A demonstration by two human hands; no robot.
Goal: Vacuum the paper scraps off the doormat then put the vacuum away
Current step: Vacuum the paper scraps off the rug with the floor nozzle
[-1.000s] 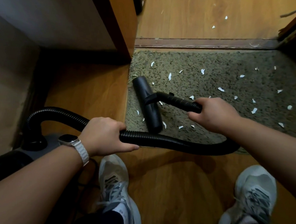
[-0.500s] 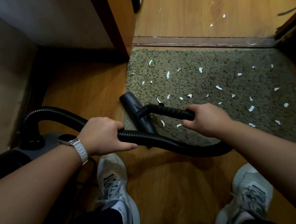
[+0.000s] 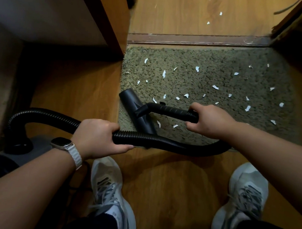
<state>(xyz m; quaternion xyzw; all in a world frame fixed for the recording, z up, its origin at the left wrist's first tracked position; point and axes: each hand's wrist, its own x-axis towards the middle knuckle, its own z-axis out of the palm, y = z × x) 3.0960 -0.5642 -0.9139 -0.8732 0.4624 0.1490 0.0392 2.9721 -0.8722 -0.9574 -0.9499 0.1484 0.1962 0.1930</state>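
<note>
1. The vacuum nozzle [image 3: 136, 111], a plain dark grey bar, is lying on the near-left corner of the doormat [image 3: 219, 79]. Its far end is sitting at the mat's left edge, and its near end is disappearing behind the hose [image 3: 162, 141].
2. A black rigid wand [image 3: 170, 110] is running from the nozzle's middle rightward into the right hand [image 3: 211, 121]. The fingers are curling around it and the thumb is sitting underneath.
3. The ribbed black hose is looping back below the right wrist and crossing the mat's near edge. It is passing through the left hand [image 3: 95, 137], which is wrapping it fully with the thumb lying along it.
4. Beyond the left hand the hose is arching up and down into the vacuum body [image 3: 37, 142]. This grey shell is standing at the near left, half in shadow and partly covered by the left forearm. Any marking on it is too dark to read.
5. White paper scraps [image 3: 164, 73] are lying scattered across the olive shag mat. A few are lying just beside the nozzle.
6. A watch [image 3: 61, 142] with a white band is sitting on the left wrist, and its face is showing black.
7. Two grey-white shoes [image 3: 110, 191] are standing on the wooden floor [image 3: 168, 186], cut off by the bottom edge.
8. A brown threshold strip [image 3: 195, 40] is bordering the mat's far side.
</note>
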